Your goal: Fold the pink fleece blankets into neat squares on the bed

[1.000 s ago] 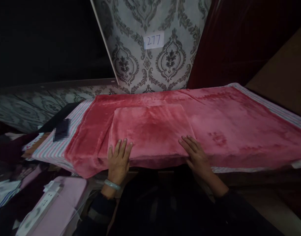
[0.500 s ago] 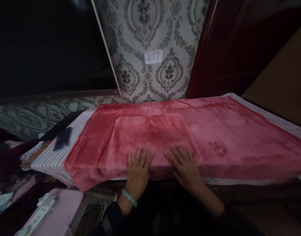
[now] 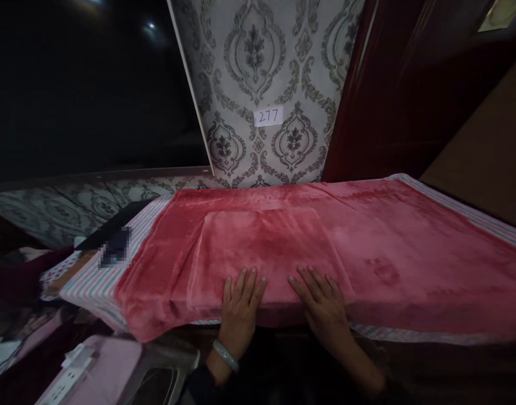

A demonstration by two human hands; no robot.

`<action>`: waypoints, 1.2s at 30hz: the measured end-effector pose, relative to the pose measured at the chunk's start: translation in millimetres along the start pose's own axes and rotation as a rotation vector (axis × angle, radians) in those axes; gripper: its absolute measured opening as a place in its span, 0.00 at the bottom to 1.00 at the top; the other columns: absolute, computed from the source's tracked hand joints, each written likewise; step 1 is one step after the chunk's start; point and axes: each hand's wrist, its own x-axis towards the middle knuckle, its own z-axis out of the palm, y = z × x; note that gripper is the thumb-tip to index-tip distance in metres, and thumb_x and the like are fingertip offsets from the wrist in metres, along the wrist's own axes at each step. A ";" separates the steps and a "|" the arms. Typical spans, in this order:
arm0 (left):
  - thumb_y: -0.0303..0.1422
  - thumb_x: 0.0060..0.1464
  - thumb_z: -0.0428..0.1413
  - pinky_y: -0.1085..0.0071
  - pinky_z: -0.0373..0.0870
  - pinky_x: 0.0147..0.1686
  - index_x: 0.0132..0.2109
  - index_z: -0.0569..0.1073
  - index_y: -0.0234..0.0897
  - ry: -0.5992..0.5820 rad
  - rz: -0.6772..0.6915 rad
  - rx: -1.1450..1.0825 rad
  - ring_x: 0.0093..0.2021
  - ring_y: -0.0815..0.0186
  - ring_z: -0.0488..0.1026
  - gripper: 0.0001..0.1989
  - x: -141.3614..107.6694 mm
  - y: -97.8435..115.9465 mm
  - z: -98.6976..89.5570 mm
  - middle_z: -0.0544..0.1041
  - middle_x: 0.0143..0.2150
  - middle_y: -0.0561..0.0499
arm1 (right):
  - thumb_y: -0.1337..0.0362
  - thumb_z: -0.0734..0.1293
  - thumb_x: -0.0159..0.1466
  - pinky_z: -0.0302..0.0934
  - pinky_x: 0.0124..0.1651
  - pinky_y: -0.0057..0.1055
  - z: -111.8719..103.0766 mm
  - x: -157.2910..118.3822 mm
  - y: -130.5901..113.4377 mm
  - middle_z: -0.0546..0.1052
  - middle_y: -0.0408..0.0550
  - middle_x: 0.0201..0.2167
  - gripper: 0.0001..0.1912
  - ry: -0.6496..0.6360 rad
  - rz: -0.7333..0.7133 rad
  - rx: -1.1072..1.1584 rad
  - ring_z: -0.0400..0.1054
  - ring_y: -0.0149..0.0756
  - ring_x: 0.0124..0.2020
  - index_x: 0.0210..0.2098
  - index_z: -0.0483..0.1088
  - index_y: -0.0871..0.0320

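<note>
- Left hand [image 3: 240, 318], mine: palm down, fingers spread, on the pink square's near edge, pinching nothing
- Right hand [image 3: 325, 315], mine: likewise flat, fingers slightly parted, thumb unclear
- Pink square [image 3: 266, 247]: plush, lying flat on the pink blanket [image 3: 413, 242], left of its middle
- Striped cloth [image 3: 87, 286]: beneath the blanket, showing at left and right
- Risk, in my judgement: uneven palm pressure could skew the square or ruck the blanket; a nearward pull could drag both askew

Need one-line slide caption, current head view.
Left hand and right hand rest on a rectangular pink cloth atop a larger pink cover, before a patterned wall.
</note>
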 end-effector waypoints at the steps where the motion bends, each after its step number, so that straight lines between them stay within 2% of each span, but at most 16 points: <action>1: 0.17 0.57 0.48 0.48 0.46 0.72 0.70 0.62 0.45 0.000 0.002 -0.003 0.73 0.55 0.55 0.36 -0.2 -0.7 -0.8 0.63 0.71 0.49 | 0.80 0.58 0.60 0.51 0.66 0.51 0.2 0.0 0.5 0.68 0.50 0.66 0.46 0.007 -0.003 0.001 0.59 0.47 0.68 0.74 0.49 0.46; 3: 0.16 0.55 0.48 0.49 0.48 0.71 0.70 0.62 0.43 -0.004 -0.001 -0.006 0.72 0.56 0.56 0.37 -0.7 -3.6 -4.0 0.64 0.71 0.48 | 0.80 0.57 0.59 0.52 0.65 0.50 0.9 -0.1 1.6 0.69 0.50 0.65 0.46 0.032 -0.010 0.008 0.60 0.46 0.67 0.74 0.48 0.47; 5: 0.16 0.54 0.49 0.48 0.45 0.72 0.70 0.63 0.41 -0.002 -0.023 -0.006 0.72 0.56 0.57 0.37 -2.0 -10.2 -9.3 0.64 0.71 0.46 | 0.80 0.57 0.60 0.53 0.64 0.48 1.4 -0.2 3.6 0.71 0.50 0.64 0.46 0.057 -0.020 0.018 0.61 0.46 0.66 0.74 0.47 0.47; 10: 0.19 0.52 0.52 0.43 0.36 0.72 0.69 0.64 0.37 -0.015 -0.148 0.025 0.71 0.52 0.58 0.36 -12.8 -43.7 -23.6 0.65 0.70 0.41 | 0.77 0.57 0.64 0.52 0.65 0.51 -1.6 -5.1 16.3 0.72 0.51 0.63 0.43 0.055 -0.010 -0.003 0.65 0.46 0.63 0.75 0.43 0.47; 13: 0.20 0.52 0.53 0.44 0.40 0.72 0.68 0.65 0.37 -0.012 -0.159 0.043 0.71 0.51 0.59 0.36 -22.8 -63.2 -24.7 0.66 0.69 0.40 | 0.76 0.58 0.64 0.51 0.65 0.57 -3.4 -12.6 27.5 0.70 0.51 0.64 0.44 0.043 0.045 -0.033 0.65 0.50 0.63 0.75 0.42 0.47; 15: 0.19 0.51 0.52 0.46 0.46 0.71 0.68 0.65 0.36 -0.007 -0.145 0.060 0.71 0.51 0.59 0.36 -28.8 -70.3 -22.3 0.66 0.69 0.40 | 0.76 0.59 0.63 0.56 0.63 0.57 -2.4 -18.1 33.9 0.68 0.52 0.66 0.45 0.046 0.067 -0.008 0.63 0.52 0.64 0.76 0.41 0.48; 18: 0.19 0.51 0.51 0.47 0.51 0.70 0.69 0.64 0.38 -0.005 -0.139 0.092 0.71 0.51 0.59 0.37 -34.5 -74.0 -18.4 0.66 0.69 0.40 | 0.76 0.59 0.62 0.62 0.62 0.54 1.8 -24.5 40.9 0.64 0.52 0.68 0.46 0.068 0.071 0.062 0.60 0.51 0.67 0.76 0.41 0.49; 23: 0.17 0.50 0.51 0.49 0.60 0.66 0.70 0.61 0.38 0.044 -0.108 0.057 0.71 0.50 0.59 0.40 -36.4 -78.6 -18.8 0.65 0.69 0.38 | 0.75 0.58 0.64 0.63 0.63 0.56 7.5 -28.2 50.1 0.64 0.52 0.68 0.44 0.087 0.065 0.118 0.60 0.51 0.67 0.76 0.42 0.48; 27: 0.16 0.49 0.52 0.48 0.65 0.63 0.71 0.57 0.40 0.090 -0.161 0.042 0.71 0.45 0.58 0.43 -38.2 -84.4 -19.3 0.61 0.70 0.35 | 0.76 0.58 0.65 0.64 0.62 0.55 7.1 -27.7 53.6 0.65 0.54 0.65 0.44 0.122 0.077 0.117 0.61 0.50 0.65 0.75 0.41 0.46; 30: 0.17 0.50 0.52 0.47 0.67 0.62 0.72 0.55 0.43 0.115 -0.208 -0.001 0.68 0.46 0.63 0.43 -41.4 -90.1 -18.0 0.62 0.69 0.35 | 0.75 0.59 0.63 0.64 0.61 0.55 5.9 -27.5 54.3 0.65 0.55 0.65 0.44 0.136 0.091 0.102 0.61 0.52 0.65 0.75 0.43 0.48; 33: 0.19 0.51 0.51 0.51 0.69 0.60 0.70 0.59 0.42 0.142 -0.205 -0.091 0.63 0.50 0.68 0.39 -39.2 -99.7 -21.5 0.68 0.65 0.38 | 0.76 0.58 0.61 0.66 0.59 0.53 3.0 -22.0 59.4 0.70 0.53 0.60 0.43 0.173 0.077 0.111 0.65 0.50 0.60 0.74 0.47 0.48; 36: 0.23 0.53 0.51 0.54 0.69 0.59 0.63 0.68 0.39 0.165 -0.178 -0.177 0.59 0.53 0.70 0.29 -19.3 -115.0 -37.5 0.73 0.59 0.40 | 0.75 0.58 0.62 0.68 0.54 0.50 -8.0 0.0 72.5 0.75 0.51 0.51 0.38 0.216 0.032 0.131 0.70 0.48 0.52 0.71 0.55 0.48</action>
